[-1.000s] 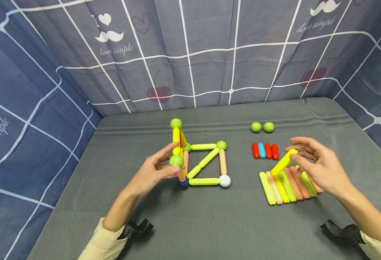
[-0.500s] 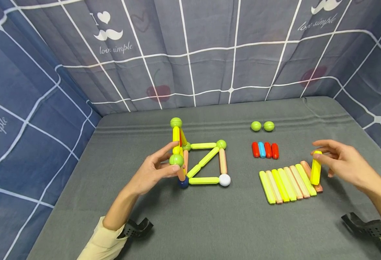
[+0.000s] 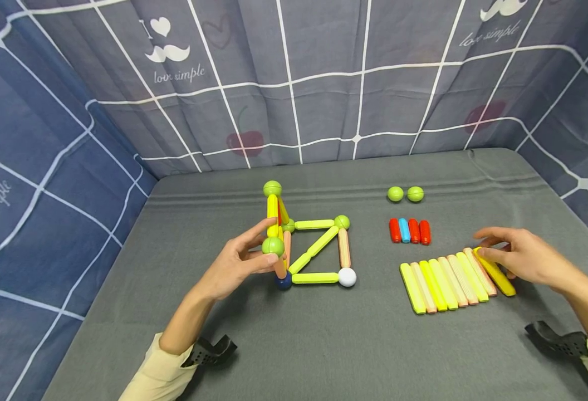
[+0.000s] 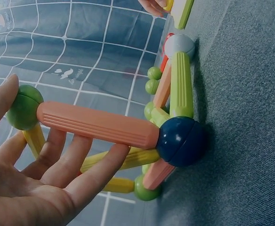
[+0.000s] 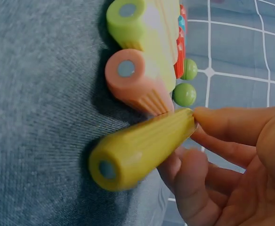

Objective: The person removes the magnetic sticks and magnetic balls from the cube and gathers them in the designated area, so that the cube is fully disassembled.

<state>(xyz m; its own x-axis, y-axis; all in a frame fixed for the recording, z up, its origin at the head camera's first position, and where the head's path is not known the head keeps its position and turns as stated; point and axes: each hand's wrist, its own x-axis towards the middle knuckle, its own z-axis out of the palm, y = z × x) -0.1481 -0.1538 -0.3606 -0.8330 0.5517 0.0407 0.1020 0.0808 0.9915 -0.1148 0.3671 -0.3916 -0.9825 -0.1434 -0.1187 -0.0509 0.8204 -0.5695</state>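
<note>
My right hand [image 3: 529, 257] pinches the far end of a yellow magnetic rod [image 5: 142, 147] at the right end of a row of rods [image 3: 446, 284]. Its near end comes down by the cloth, beside a pink rod [image 5: 140, 80]. At the left, my left hand [image 3: 239, 262] holds the upright part of a frame built of rods and balls. Thumb and fingers lie about its near green ball [image 4: 25, 107] and orange rod [image 4: 97, 125], which runs down to a dark blue ball [image 4: 182, 141]. The frame's flat part has a white ball [image 3: 347, 277] and a diagonal of light green rods [image 3: 314, 252].
Behind the row lie short red rods [image 3: 413, 231] and a blue one [image 3: 404, 230]. Two loose green balls [image 3: 395, 194] sit farther back. A grey cloth [image 3: 324, 345] covers the table, and a checked curtain [image 3: 324, 111] hangs behind it.
My right hand has carried the yellow rod rightward from above the row's middle, then lowered it from upright to lying beside the last rod. My left hand stays on the frame.
</note>
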